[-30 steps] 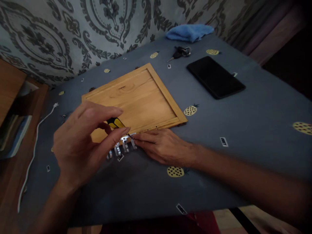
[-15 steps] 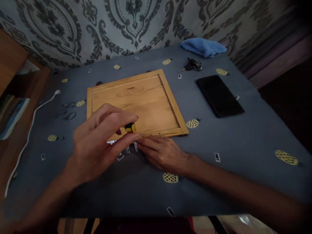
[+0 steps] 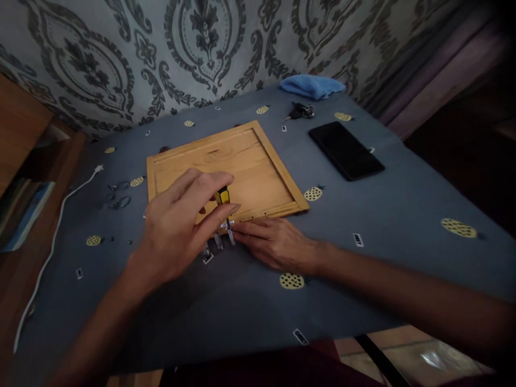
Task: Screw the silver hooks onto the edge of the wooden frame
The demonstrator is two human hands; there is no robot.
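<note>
Seen from my remote post through the head camera, the left hand (image 3: 181,221) pinches a yellow-and-black screwdriver (image 3: 222,196) between thumb and fingers, its shaft pointing down to a metal hook strip (image 3: 218,241) at the near edge of a framed wooden panel (image 3: 252,172). The panel lies flat on a blue-gray tablecloth (image 3: 371,290) printed with pineapples; small dark dots mark its near edge right of the strip, and the hooks jut out past it. The right hand (image 3: 280,245) reaches in from the opposite side, back turned up and fingers pressed together, their tips at the rightmost hook; in this dim light I cannot tell whether they pinch the strip or only rest against it. To the panel's right I see a black flat device (image 3: 346,150), with keys (image 3: 299,111) and a crumpled blue cloth (image 3: 312,86) farther back, near the patterned wall (image 3: 147,48). At left, a white cable (image 3: 56,236) runs beside a wooden shelf (image 3: 24,121) holding books (image 3: 27,215).
</note>
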